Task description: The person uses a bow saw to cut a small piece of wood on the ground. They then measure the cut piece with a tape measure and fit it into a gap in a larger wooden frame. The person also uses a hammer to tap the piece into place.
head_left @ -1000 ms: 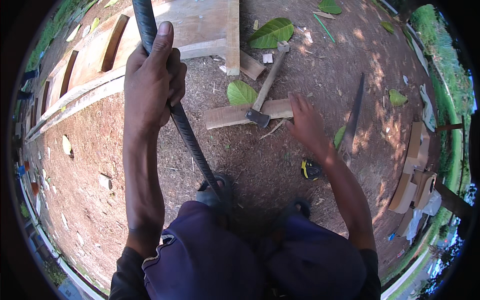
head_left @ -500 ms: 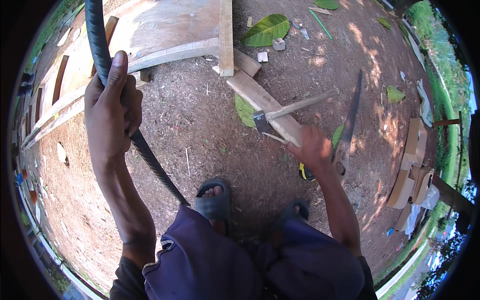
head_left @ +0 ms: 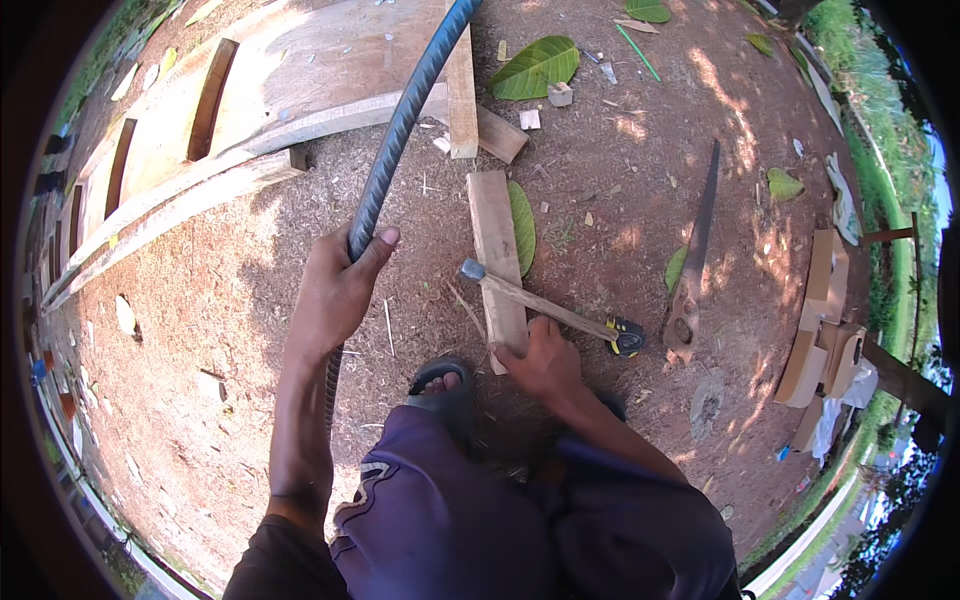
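Note:
My left hand [head_left: 335, 295] is wrapped round a long ribbed steel bar [head_left: 400, 130], which slants up across the wooden panel and reaches down beside my left leg. With its fingers at the near end of a short wooden plank [head_left: 492, 215], my right hand [head_left: 545, 360] grips it just in front of my feet. Lying over the plank is a hammer [head_left: 550, 305] with a wooden handle; its metal head rests toward the plank's left edge. The handle's end reaches a black and yellow tape measure [head_left: 627, 338] on the ground.
A handsaw [head_left: 700, 230] lies on the soil to the right. At the far left is a large framed wooden panel [head_left: 330, 60], with a wood offcut [head_left: 502, 135] by its corner. Green leaves [head_left: 537, 68] and wood scraps are scattered about. Torn cardboard boxes [head_left: 825, 300] stand at the right.
My left hand and the steel bar have swung right. The plank has turned from diagonal to nearly straight ahead and come nearer, and the hammer on it has turned, its handle now pointing lower right.

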A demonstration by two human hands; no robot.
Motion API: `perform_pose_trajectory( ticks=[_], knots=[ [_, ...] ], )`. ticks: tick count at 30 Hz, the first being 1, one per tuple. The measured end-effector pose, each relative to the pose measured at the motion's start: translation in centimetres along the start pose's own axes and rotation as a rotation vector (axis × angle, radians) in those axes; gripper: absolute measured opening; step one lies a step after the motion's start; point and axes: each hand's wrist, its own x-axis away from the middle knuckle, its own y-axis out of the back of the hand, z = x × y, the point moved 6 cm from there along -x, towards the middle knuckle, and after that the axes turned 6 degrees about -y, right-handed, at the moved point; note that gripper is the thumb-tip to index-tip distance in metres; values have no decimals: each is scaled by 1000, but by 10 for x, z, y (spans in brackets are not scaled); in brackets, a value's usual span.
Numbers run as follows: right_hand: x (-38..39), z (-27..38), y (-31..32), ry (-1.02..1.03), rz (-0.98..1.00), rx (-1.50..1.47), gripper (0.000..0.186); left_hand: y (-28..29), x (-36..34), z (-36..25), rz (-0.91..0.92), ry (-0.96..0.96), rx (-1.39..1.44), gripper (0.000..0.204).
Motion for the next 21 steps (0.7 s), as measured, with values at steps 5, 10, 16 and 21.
perform_pose_trajectory(
  ticks=[5,10,16,21],
  knots=[
    [4,2,30,263,-243,40,42,-8,34,65,85,51,74,43],
    [-26,-9,31,310,-187,141,36,-33,63,99,122,122,136,42],
    [0,-27,20,266,-202,-120,34,-43,81,113,114,94,113,38],
    [-41,-52,84,-203,-280,-552,37,-41,79,112,132,104,80,43]
  ],
)
